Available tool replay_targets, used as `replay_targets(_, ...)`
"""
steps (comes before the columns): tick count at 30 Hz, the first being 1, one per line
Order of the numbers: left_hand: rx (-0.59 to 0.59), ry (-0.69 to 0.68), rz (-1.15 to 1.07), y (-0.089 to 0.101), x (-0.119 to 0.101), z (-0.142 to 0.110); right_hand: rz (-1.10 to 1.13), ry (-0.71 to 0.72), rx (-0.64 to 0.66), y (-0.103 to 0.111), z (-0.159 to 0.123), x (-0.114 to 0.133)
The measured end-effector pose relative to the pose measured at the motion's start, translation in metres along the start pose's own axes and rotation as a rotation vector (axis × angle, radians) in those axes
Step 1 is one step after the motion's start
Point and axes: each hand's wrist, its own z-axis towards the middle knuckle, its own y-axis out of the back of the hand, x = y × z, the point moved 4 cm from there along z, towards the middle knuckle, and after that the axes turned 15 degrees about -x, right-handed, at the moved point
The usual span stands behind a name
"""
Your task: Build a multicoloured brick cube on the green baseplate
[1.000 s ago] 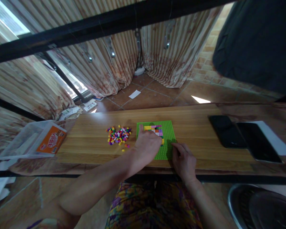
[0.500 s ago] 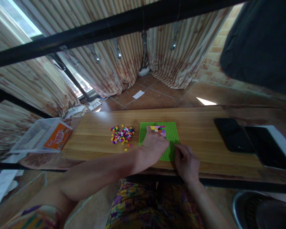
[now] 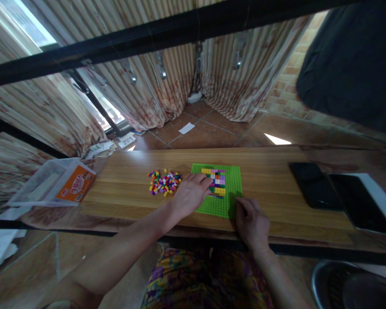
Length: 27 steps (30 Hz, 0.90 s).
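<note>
A green studded baseplate (image 3: 234, 182) lies flat on the wooden table. Built onto it is a block of small toy bricks (image 3: 219, 184) in yellow, pink, purple, white and orange. My left hand (image 3: 193, 192) covers the baseplate's left part, its fingers bent together against the block's left edge; whatever is under the fingertips is hidden. At the lower right edge of the baseplate, my right hand (image 3: 253, 222) is curled, with thumb and forefinger on the rim. To the left of my left hand sits a loose pile of coloured bricks (image 3: 164, 182).
A clear plastic box (image 3: 46, 182) with an orange label stands at the table's left end. Two dark flat devices, one nearer (image 3: 313, 184) and one farther right (image 3: 362, 201), lie to the right. A black metal bar (image 3: 180, 32) crosses above. A round metal-rimmed object (image 3: 318, 279) is at lower right.
My left hand has drawn back left and down from the top of the brick block, uncovering more of it. The baseplate has shifted slightly right. My right hand stays at its edge.
</note>
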Motion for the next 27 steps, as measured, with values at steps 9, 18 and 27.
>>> replay_targets(9, 0.101, -0.044, -0.159, -0.011, 0.01, 0.006, -0.031, 0.005, -0.001, -0.001, -0.001, -0.002)
replay_targets(18, -0.016, 0.041, -0.164, -0.021, 0.004, -0.003, -0.008, 0.021, 0.001, -0.003, 0.0, -0.005)
replay_targets(27, -0.367, 0.307, -0.309, 0.0, 0.016, -0.061, 0.109, -0.017, -0.036, 0.01, 0.013, 0.005)
